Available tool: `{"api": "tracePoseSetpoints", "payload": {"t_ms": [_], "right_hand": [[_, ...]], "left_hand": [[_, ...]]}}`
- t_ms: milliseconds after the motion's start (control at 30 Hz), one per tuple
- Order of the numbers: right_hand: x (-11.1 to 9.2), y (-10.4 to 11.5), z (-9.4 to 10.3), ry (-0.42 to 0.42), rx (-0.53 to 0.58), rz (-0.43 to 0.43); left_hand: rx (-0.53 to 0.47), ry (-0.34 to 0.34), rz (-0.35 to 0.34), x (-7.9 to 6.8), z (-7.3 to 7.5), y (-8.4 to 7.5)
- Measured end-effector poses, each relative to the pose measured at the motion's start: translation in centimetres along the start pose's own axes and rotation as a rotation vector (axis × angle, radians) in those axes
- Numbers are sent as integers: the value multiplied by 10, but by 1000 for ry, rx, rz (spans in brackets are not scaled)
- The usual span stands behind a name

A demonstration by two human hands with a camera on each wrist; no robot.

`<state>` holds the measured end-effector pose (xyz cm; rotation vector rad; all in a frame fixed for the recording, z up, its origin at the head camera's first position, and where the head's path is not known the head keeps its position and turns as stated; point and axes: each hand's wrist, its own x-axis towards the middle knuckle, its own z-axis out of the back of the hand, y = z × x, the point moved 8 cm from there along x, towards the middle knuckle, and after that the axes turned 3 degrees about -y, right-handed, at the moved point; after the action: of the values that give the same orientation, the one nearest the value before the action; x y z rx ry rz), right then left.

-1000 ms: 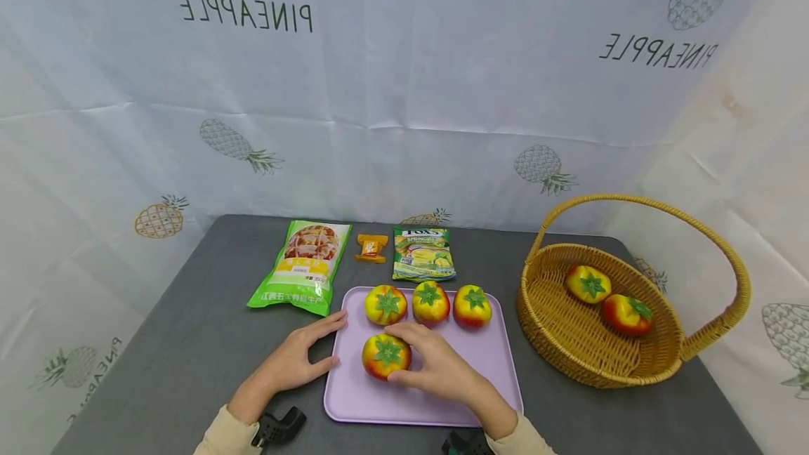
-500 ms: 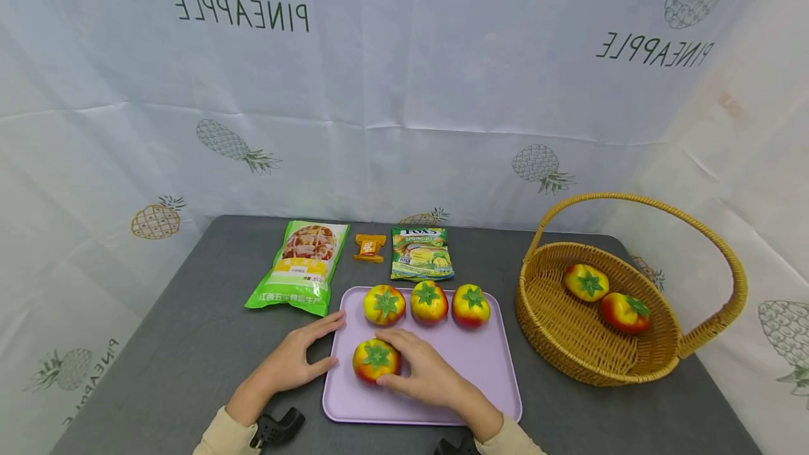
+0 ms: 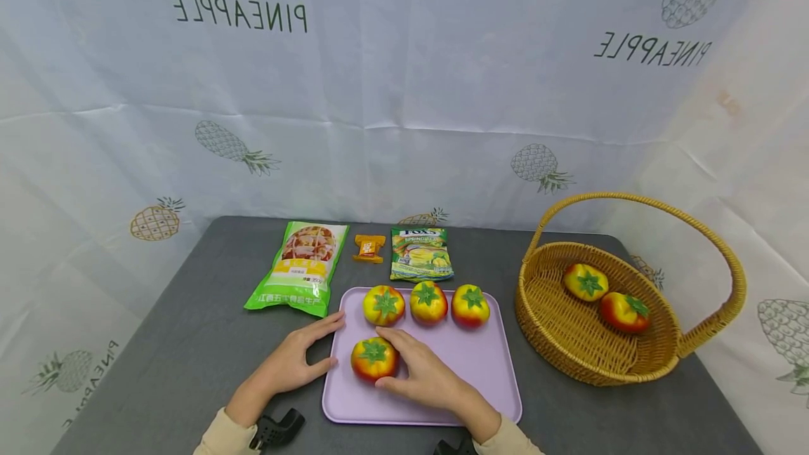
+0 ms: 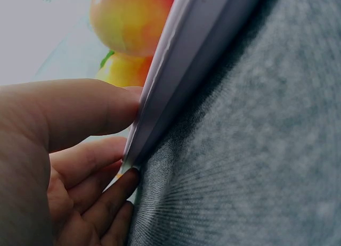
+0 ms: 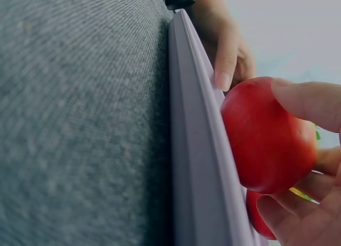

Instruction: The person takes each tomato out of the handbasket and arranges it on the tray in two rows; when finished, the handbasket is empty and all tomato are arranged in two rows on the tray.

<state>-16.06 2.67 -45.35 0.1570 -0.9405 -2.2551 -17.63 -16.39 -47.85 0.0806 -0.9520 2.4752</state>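
Note:
A red-and-yellow persimmon (image 3: 375,359) with a green leafy top sits on the left front part of a lilac tray (image 3: 455,364). My right hand (image 3: 430,374) holds it from the right, thumb at the near side and fingers at the far side. The right wrist view shows the thumb (image 5: 306,102) against the persimmon's smooth red underside (image 5: 269,139). My left hand (image 3: 293,360) rests at the tray's left edge, its thumb and fingertips touching the rim. Along the back of the tray stand three more persimmons, a left one (image 3: 383,305), a middle one (image 3: 429,302) and a right one (image 3: 470,306).
A wicker basket (image 3: 537,328) with a tall handle stands on the right, two persimmons (image 3: 586,281) inside. Behind the tray lie a green food bag (image 3: 303,269), a small orange packet (image 3: 369,248) and a green-yellow Fox's bag (image 3: 421,254). A pineapple-print cloth hangs behind the grey table.
The front persimmon has shifted slightly left on the tray with my right hand, mostly in the first half second. My left hand has stayed at the tray's edge.

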Motion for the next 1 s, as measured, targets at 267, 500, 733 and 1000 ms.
{"api": "tracePoseSetpoints", "payload": {"t_ms": [267, 500, 733, 1000], "right_hand": [[-1, -1, -2, 9, 15, -11], [-1, 0, 4, 3, 10, -11], [-3, 5, 27, -69, 11, 11], [-15, -10, 61, -126, 32, -73]], "left_hand": [[4, -3, -2, -1, 0, 0], [8, -11, -18, 0, 2, 0], [15, -16, -21, 1, 3, -1], [15, -21, -31, 1, 1, -1]]}}
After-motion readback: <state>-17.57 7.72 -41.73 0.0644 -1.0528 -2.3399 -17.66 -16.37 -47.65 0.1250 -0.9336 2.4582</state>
